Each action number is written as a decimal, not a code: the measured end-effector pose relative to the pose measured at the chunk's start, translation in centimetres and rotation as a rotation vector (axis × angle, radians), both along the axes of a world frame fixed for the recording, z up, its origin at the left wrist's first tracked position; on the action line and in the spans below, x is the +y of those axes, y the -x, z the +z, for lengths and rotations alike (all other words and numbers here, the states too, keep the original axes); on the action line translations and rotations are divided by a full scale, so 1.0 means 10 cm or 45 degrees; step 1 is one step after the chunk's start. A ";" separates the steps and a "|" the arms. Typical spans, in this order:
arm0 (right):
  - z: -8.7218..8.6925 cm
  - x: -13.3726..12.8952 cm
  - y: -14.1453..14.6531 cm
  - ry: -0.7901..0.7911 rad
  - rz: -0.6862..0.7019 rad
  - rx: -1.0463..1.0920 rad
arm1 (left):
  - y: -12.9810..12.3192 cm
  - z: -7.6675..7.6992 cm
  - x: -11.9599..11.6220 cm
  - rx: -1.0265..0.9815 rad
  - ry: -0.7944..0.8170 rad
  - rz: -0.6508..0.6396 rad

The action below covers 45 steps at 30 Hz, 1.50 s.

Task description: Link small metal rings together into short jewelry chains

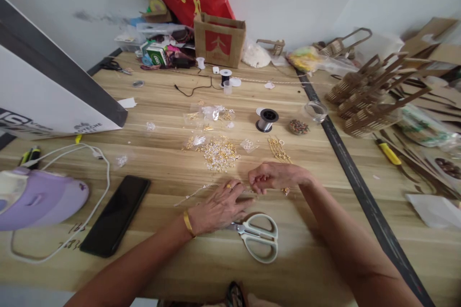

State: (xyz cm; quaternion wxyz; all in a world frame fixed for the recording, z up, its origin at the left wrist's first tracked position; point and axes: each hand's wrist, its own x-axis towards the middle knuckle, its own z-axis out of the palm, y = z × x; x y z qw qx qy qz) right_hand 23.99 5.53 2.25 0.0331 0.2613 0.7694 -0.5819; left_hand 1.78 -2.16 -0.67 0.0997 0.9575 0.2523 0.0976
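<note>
A thin, light beaded chain [192, 195] lies across the table and passes under my left hand [219, 205]. That hand rests palm down with its fingers stretched out, a ring and a gold bracelet on it. Close by, my right hand [275, 176] has its fingers curled into a pinch; the fingertips meet the chain's far end, but what they grip is hidden. Scissors with pale handles [260, 239] lie just below, blades partly under my left hand. Ahead is a heap of small gold and clear beads [220, 153]. Gold chains [278, 149] lie beyond my right hand.
A spool of wire [267, 120], a dish of dark beads [298, 127] and small plastic bags [214, 113] stand further back. Left are a black phone [115, 216], a lilac device [54, 199] and a large box [54, 81]. Small woven baskets [372, 98] crowd the right.
</note>
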 end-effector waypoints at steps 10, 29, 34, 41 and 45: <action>-0.02 0.01 -0.01 -0.021 0.015 0.028 | 0.03 0.05 0.02 -0.014 -0.032 -0.020; 0.02 0.00 -0.01 -0.058 0.017 -0.033 | 0.04 0.10 0.05 0.012 -0.072 -0.012; 0.04 0.00 0.00 -0.061 0.016 -0.026 | 0.06 0.15 0.09 0.035 -0.089 -0.021; -0.01 0.01 0.03 -0.255 0.013 0.015 | 0.18 0.01 0.23 -0.223 -0.069 0.151; -0.02 0.00 0.10 -0.378 -0.121 0.041 | 0.28 -0.01 0.36 -0.462 0.014 0.392</action>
